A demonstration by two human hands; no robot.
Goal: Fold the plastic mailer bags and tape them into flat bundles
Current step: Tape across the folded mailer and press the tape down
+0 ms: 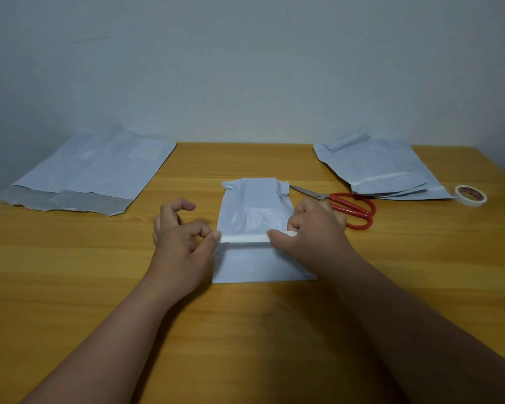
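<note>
A folded white mailer bag (255, 211) lies flat in the middle of the wooden table (70, 272). A strip of white tape (244, 238) runs across it from side to side. My left hand (184, 234) pinches the strip's left end between thumb and forefinger at the bag's left edge. My right hand (312, 228) holds the strip's right end, with the thumb pressing it down on the bag. The other fingers of both hands are curled.
An unfolded mailer bag (91, 173) lies at the back left. A stack of mailer bags (382, 167) lies at the back right. Red-handled scissors (344, 207) sit just right of my right hand. A roll of white tape (470, 195) stands near the right edge.
</note>
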